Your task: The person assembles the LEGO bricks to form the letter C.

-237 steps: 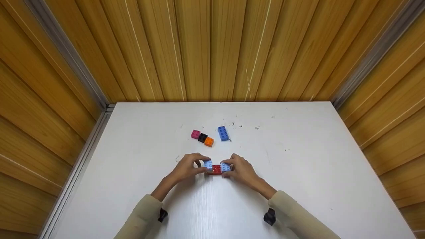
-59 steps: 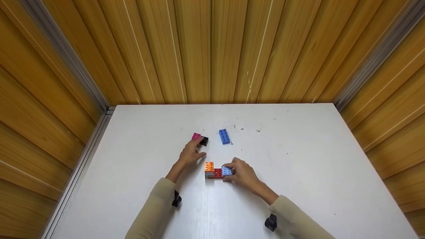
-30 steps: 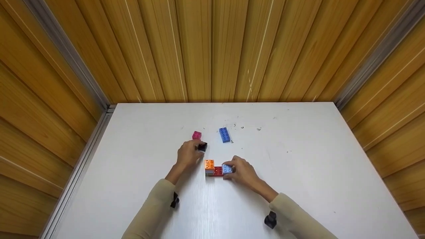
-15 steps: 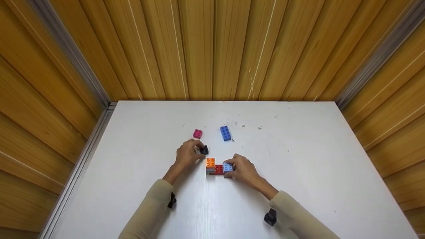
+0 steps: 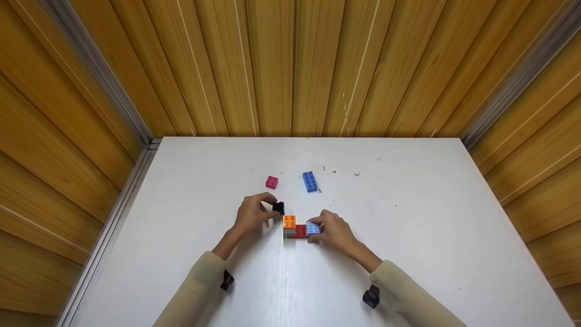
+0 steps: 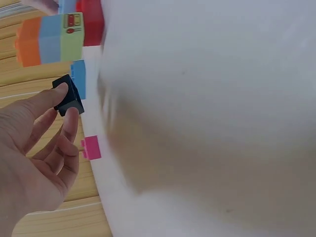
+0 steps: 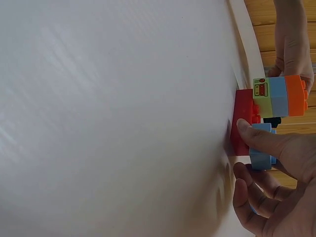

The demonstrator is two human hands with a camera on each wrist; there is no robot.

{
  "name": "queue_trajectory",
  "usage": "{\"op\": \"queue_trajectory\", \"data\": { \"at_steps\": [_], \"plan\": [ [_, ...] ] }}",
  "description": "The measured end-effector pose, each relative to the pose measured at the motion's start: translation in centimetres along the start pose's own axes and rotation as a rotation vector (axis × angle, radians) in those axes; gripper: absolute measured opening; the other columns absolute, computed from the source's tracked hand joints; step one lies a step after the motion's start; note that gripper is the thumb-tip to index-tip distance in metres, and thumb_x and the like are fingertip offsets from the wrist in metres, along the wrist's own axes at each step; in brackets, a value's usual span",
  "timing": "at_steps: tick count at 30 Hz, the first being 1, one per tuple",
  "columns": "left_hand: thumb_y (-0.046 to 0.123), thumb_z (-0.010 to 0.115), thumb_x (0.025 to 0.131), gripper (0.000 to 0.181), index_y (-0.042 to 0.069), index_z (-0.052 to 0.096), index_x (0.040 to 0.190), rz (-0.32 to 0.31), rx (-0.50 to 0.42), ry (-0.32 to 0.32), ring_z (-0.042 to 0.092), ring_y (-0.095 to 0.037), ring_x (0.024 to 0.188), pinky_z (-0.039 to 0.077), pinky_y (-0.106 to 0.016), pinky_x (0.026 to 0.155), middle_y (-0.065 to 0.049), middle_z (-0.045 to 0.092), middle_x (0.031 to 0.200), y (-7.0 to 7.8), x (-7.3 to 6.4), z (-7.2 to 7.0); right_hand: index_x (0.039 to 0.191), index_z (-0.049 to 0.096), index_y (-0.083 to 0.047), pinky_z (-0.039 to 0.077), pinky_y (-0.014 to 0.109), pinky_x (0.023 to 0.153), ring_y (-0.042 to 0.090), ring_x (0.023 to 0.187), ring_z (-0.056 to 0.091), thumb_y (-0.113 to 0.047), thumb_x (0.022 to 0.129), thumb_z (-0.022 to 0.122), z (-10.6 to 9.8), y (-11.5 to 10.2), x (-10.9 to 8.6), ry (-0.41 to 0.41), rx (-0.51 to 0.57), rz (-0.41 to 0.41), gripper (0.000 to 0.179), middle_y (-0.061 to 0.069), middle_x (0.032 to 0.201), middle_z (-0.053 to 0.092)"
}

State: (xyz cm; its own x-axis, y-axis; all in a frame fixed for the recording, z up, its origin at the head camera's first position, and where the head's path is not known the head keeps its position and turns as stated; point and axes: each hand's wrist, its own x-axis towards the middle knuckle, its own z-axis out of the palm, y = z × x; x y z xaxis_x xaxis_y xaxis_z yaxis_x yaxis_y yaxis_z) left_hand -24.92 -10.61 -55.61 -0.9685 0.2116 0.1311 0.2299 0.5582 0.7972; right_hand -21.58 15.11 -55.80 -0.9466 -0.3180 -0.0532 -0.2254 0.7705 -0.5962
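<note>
My left hand [image 5: 250, 212] pinches a black toy building brick [image 6: 68, 95] between thumb and fingers, tilted and just behind the stack. A red brick [image 7: 241, 121] lies on the table as the base. On its left end stand a light green brick [image 6: 72, 37] with a printed picture, a light blue brick [image 6: 50, 39] and, on top, an orange brick [image 5: 289, 221]. My right hand [image 5: 335, 230] grips another light blue brick [image 5: 312, 228] on the base's right end, its thumb also reaching the red brick in the right wrist view.
A pink brick [image 5: 272, 182] and a longer blue brick [image 5: 310, 181] lie farther back on the white table [image 5: 408, 236]. Small dark specks dot the surface near the blue one. Wood-patterned walls [image 5: 290, 68] enclose the back and sides.
The orange brick has gone from the back row onto the left stack. My left hand has since taken the black brick from beside the pink one and brought it nearer. The right hand keeps its grip.
</note>
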Motion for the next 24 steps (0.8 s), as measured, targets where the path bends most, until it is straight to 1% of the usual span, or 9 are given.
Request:
{"op": "queue_trajectory", "data": {
  "at_steps": [5,7,10,13,15,17,19,21,24],
  "plan": [
    [0.01,0.086,0.081,0.034,0.003,0.074,0.112,0.043,-0.056,0.006,0.067,-0.015,0.07,0.05,-0.021,0.062,-0.014,0.076,0.104,0.9,-0.4,-0.7,0.113,0.079,-0.009,0.04,0.026,0.066,0.015,0.078,0.053,-0.018,0.071,0.093,-0.1,-0.1,0.1,-0.008,-0.003,0.003,0.045,0.002,0.085,0.058],
    [0.011,0.086,0.081,0.037,0.003,0.073,0.115,0.071,-0.09,0.0,0.066,-0.016,0.071,0.05,-0.02,0.063,-0.015,0.075,0.103,1.3,-0.6,-1.0,0.114,0.079,-0.008,0.039,0.026,0.066,0.014,0.078,0.053,-0.018,0.072,0.093,-0.2,-0.1,0.1,-0.012,-0.003,0.007,0.046,0.001,0.085,0.057],
    [0.015,0.086,0.083,0.041,0.004,0.072,0.12,0.106,-0.149,-0.042,0.064,-0.015,0.073,0.051,-0.021,0.066,-0.015,0.073,0.103,1.9,-0.8,-1.2,0.115,0.079,-0.008,0.04,0.026,0.066,0.015,0.078,0.053,-0.017,0.071,0.093,-0.2,-0.1,0.1,-0.013,0.002,0.002,0.047,0.002,0.085,0.057],
    [0.018,0.085,0.084,0.041,0.005,0.073,0.121,0.137,-0.191,-0.105,0.064,-0.018,0.079,0.052,-0.022,0.071,-0.015,0.072,0.104,2.4,-1.1,-1.3,0.115,0.078,-0.007,0.039,0.026,0.065,0.014,0.077,0.052,-0.017,0.071,0.093,-0.1,0.1,0.1,-0.017,0.006,-0.002,0.047,0.002,0.085,0.057],
    [0.019,0.085,0.085,0.038,0.005,0.074,0.119,0.165,-0.19,-0.133,0.064,-0.021,0.082,0.052,-0.023,0.072,-0.015,0.072,0.106,2.6,-1.2,-1.3,0.114,0.079,-0.008,0.039,0.025,0.065,0.014,0.077,0.052,-0.017,0.072,0.093,-0.1,0.1,0.0,-0.014,0.01,-0.009,0.046,0.001,0.084,0.058],
    [0.019,0.084,0.085,0.035,0.004,0.075,0.115,0.195,-0.183,-0.146,0.065,-0.024,0.084,0.053,-0.023,0.071,-0.015,0.072,0.106,2.7,-1.4,-1.3,0.113,0.079,-0.008,0.039,0.025,0.063,0.013,0.076,0.053,-0.017,0.071,0.093,-0.1,0.1,0.0,-0.005,0.012,-0.021,0.044,0.002,0.084,0.058],
    [0.018,0.085,0.085,0.034,0.004,0.075,0.115,0.211,-0.177,-0.161,0.067,-0.026,0.084,0.052,-0.023,0.069,-0.015,0.073,0.108,2.6,-1.5,-1.3,0.111,0.08,-0.009,0.039,0.025,0.062,0.013,0.074,0.053,-0.017,0.071,0.093,-0.1,0.1,0.0,0.007,0.012,-0.033,0.043,0.002,0.083,0.058],
    [0.016,0.084,0.085,0.034,0.004,0.075,0.115,0.212,-0.174,-0.18,0.069,-0.026,0.082,0.052,-0.022,0.067,-0.015,0.074,0.11,2.6,-1.6,-1.2,0.111,0.08,-0.009,0.039,0.025,0.061,0.013,0.074,0.053,-0.018,0.071,0.093,-0.1,0.1,0.0,0.012,0.012,-0.039,0.043,0.002,0.083,0.058],
    [0.015,0.083,0.085,0.035,0.004,0.075,0.117,0.205,-0.17,-0.222,0.072,-0.026,0.082,0.053,-0.023,0.068,-0.015,0.076,0.114,2.5,-1.7,-1.1,0.111,0.08,-0.009,0.04,0.025,0.061,0.013,0.074,0.053,-0.018,0.071,0.093,-0.1,0.1,0.0,0.015,0.008,-0.043,0.043,0.002,0.083,0.058]
  ]
}}
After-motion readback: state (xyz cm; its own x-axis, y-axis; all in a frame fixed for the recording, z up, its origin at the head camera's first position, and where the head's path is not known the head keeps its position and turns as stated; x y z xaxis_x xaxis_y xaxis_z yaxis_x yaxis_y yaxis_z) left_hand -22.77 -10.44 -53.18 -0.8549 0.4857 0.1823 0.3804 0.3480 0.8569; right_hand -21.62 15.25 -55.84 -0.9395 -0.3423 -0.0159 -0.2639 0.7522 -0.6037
